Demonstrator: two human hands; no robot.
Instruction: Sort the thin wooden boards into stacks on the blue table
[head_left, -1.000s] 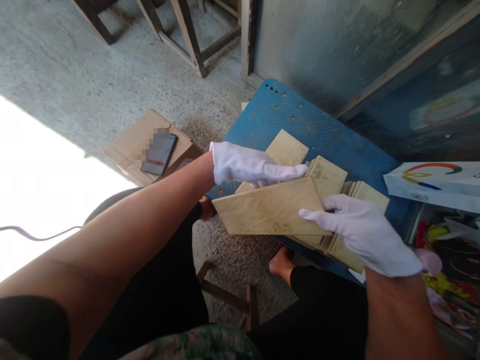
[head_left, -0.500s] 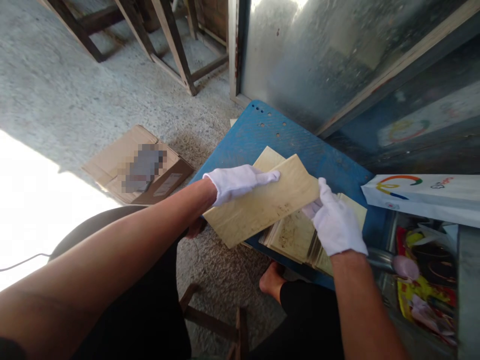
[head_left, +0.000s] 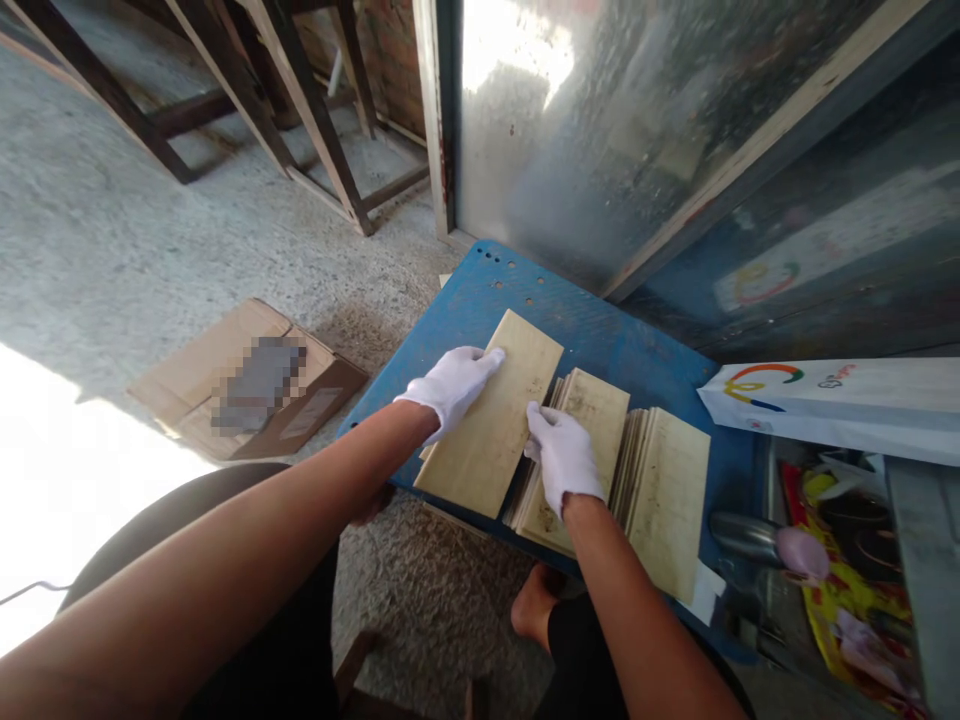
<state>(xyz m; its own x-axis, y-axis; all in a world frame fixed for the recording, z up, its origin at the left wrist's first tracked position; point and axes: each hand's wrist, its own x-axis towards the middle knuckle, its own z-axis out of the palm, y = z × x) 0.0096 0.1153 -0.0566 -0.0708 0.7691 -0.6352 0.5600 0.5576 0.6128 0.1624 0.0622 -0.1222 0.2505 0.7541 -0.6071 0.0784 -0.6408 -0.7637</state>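
A thin pale wooden board (head_left: 501,410) lies over the left stack on the blue table, its long side slanting toward me. My left hand (head_left: 456,390), in a white glove, holds the board's left edge with the thumb along the top; its other fingers are partly hidden. At the right edge, my gloved right hand (head_left: 561,450) pinches the board with bent fingers. Below and around that hand is a middle stack of similar boards (head_left: 596,400), marked with dark stains. Farther right leans another stack of boards (head_left: 667,500).
The blue table (head_left: 450,310) stands against a metal-framed glass panel (head_left: 570,170). On the right are a white printed bag (head_left: 840,400), a metal flask (head_left: 742,540) and colourful packets (head_left: 832,610). A cardboard box (head_left: 217,360) sits on the floor at left, near wooden legs (head_left: 315,120).
The board has come down from a tilted hold onto the left stack and turned steeper. My right hand has moved left along with it. The view has shifted slightly.
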